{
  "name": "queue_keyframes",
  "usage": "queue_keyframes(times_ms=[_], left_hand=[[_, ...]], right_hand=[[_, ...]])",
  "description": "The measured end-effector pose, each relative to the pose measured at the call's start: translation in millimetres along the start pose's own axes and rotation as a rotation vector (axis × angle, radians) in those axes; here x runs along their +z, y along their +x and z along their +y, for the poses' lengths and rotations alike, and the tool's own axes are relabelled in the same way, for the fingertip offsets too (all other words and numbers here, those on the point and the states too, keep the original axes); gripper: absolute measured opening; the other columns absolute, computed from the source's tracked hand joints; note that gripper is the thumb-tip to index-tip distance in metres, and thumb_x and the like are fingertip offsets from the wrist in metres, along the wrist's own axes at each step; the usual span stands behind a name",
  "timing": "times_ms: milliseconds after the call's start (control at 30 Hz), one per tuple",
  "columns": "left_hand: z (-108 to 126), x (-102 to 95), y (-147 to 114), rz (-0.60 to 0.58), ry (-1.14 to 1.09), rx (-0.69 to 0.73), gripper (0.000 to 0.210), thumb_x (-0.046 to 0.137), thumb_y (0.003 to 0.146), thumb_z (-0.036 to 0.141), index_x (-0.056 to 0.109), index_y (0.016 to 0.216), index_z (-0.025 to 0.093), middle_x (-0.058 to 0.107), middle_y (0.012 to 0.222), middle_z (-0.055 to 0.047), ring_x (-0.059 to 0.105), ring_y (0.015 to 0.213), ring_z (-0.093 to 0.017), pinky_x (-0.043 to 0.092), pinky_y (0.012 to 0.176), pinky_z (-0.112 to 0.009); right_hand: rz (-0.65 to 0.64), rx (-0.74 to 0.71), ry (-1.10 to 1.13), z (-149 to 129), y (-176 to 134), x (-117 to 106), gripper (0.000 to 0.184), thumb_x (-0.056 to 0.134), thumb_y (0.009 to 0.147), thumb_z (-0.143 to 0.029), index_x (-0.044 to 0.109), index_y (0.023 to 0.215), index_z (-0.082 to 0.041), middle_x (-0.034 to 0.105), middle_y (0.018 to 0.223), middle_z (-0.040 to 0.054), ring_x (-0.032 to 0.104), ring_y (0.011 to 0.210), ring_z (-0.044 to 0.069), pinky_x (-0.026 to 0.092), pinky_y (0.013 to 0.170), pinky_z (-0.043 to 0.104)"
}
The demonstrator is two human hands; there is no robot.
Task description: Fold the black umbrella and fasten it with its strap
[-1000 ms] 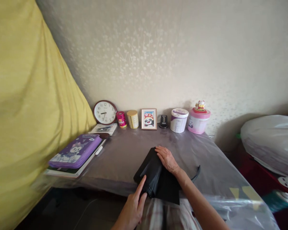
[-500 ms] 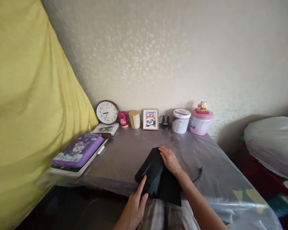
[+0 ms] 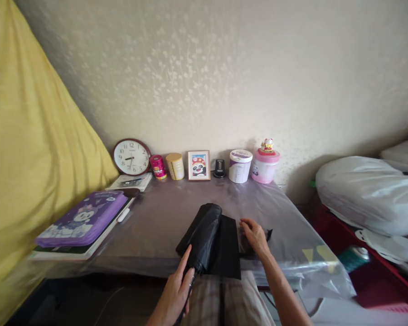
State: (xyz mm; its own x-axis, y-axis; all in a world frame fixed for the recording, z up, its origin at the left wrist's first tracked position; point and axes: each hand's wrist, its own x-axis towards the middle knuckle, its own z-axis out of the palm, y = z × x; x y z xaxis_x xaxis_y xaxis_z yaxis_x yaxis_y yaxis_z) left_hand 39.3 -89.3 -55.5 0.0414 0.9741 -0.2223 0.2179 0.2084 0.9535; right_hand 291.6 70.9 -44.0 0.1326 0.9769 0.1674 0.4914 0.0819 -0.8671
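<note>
A black folding umbrella (image 3: pixel 204 233), its canopy partly rolled, lies slanted over the front edge of the table. My left hand (image 3: pixel 177 285) is closed round its handle end, with thumb and index finger against the lower cloth. A loose black flap of the canopy (image 3: pixel 227 246) spreads to the right of the roll. Just beyond that flap, my right hand (image 3: pixel 255 235) is off the roll, its fingers loosely bent and seemingly empty. Dark material shows beneath it, and a black strap-like end (image 3: pixel 269 234) sticks out on its right.
A plastic-covered table (image 3: pixel 163 226) bears a purple case (image 3: pixel 85 215) on books at left. Along the wall stand a clock (image 3: pixel 132 157), tins, a panda picture (image 3: pixel 199 165) and tubs. Right of the table are a white bag (image 3: pixel 367 194) and a red container (image 3: pixel 377 285).
My right hand has come off the rolled canopy and moved right, past the flap. My left hand keeps hold of the umbrella. The view has shifted to the right.
</note>
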Motion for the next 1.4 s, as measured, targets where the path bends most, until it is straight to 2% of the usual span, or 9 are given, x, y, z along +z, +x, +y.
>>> queue_keyframes(times_ms=[133, 300, 500, 700, 800, 933, 1100, 1400], left_hand=[[2.8, 0.1, -1.8, -0.002, 0.014, -0.038, 0.063, 0.028, 0.087, 0.057, 0.004, 0.142, 0.037, 0.045, 0.053, 0.008, 0.045, 0.033, -0.008, 0.036, 0.029, -0.015], [3.1, 1.3, 0.4, 0.014, 0.017, -0.043, 0.063, 0.027, 0.087, 0.057, 0.003, 0.142, 0.037, 0.044, 0.051, 0.009, 0.045, 0.034, -0.009, 0.036, 0.029, -0.016], [5.7, 1.6, 0.9, 0.008, 0.002, -0.030, 0.061, 0.029, 0.088, 0.053, 0.005, 0.141, 0.037, 0.045, 0.052, 0.008, 0.046, 0.033, -0.009, 0.037, 0.029, -0.016], [11.2, -1.2, -3.3, 0.007, -0.010, -0.020, 0.060, 0.031, 0.088, 0.053, 0.007, 0.141, 0.039, 0.047, 0.054, 0.008, 0.047, 0.035, -0.008, 0.038, 0.031, -0.017], [14.5, -2.1, -6.1, 0.005, -0.005, -0.039, 0.059, 0.031, 0.088, 0.051, 0.007, 0.141, 0.039, 0.047, 0.055, 0.008, 0.047, 0.035, -0.008, 0.038, 0.031, -0.017], [18.2, -2.6, -7.9, -0.001, -0.001, -0.063, 0.061, 0.031, 0.088, 0.051, 0.005, 0.141, 0.039, 0.046, 0.056, 0.009, 0.047, 0.035, -0.008, 0.038, 0.032, -0.017], [18.1, -2.9, -8.3, 0.005, 0.006, -0.069, 0.065, 0.030, 0.088, 0.053, 0.000, 0.142, 0.033, 0.046, 0.055, 0.008, 0.047, 0.036, -0.008, 0.039, 0.033, -0.018], [15.6, -1.8, -6.7, -0.002, -0.020, -0.053, 0.059, 0.031, 0.088, 0.051, 0.007, 0.141, 0.039, 0.046, 0.056, 0.009, 0.047, 0.035, -0.008, 0.038, 0.032, -0.017]], right_hand=[[-0.055, 0.068, 0.001, -2.7, -7.5, 0.6, 0.034, 0.043, 0.078, -0.033, 0.062, 0.099, -0.015, 0.068, 0.082, 0.0062, 0.064, 0.077, 0.017, 0.049, 0.072, 0.027], [-0.087, 0.037, -0.136, -14.0, -10.4, -0.6, 0.035, 0.039, 0.081, -0.035, 0.064, 0.096, -0.017, 0.067, 0.077, 0.0039, 0.064, 0.071, 0.015, 0.045, 0.068, 0.024], [-0.139, 0.058, -0.108, -10.4, -6.5, -1.4, 0.037, 0.042, 0.079, -0.042, 0.065, 0.093, -0.018, 0.066, 0.074, 0.0033, 0.063, 0.070, 0.016, 0.044, 0.069, 0.025], [-0.189, 0.020, 0.134, -18.8, -12.0, 0.9, 0.037, 0.048, 0.074, -0.044, 0.066, 0.085, -0.013, 0.060, 0.063, 0.0021, 0.057, 0.060, 0.014, 0.043, 0.061, 0.024], [-0.246, 0.090, 0.294, -32.0, -20.3, 3.4, 0.034, 0.051, 0.073, -0.040, 0.064, 0.086, -0.012, 0.059, 0.062, 0.0007, 0.055, 0.056, 0.011, 0.042, 0.055, 0.022], [-0.375, 0.168, 0.432, -53.2, -31.2, 4.9, 0.031, 0.051, 0.076, -0.035, 0.060, 0.096, -0.012, 0.062, 0.072, 0.0022, 0.059, 0.060, 0.010, 0.044, 0.054, 0.019], [-0.388, 0.195, 0.338, -65.5, -37.6, 3.1, 0.026, 0.046, 0.082, -0.030, 0.056, 0.101, -0.016, 0.061, 0.075, 0.0009, 0.060, 0.062, 0.009, 0.045, 0.051, 0.016], [-0.320, 0.237, 0.185, -47.6, -35.9, 0.9, 0.030, 0.044, 0.083, -0.041, 0.057, 0.094, -0.016, 0.057, 0.075, 0.0023, 0.059, 0.063, 0.014, 0.051, 0.049, 0.022]])
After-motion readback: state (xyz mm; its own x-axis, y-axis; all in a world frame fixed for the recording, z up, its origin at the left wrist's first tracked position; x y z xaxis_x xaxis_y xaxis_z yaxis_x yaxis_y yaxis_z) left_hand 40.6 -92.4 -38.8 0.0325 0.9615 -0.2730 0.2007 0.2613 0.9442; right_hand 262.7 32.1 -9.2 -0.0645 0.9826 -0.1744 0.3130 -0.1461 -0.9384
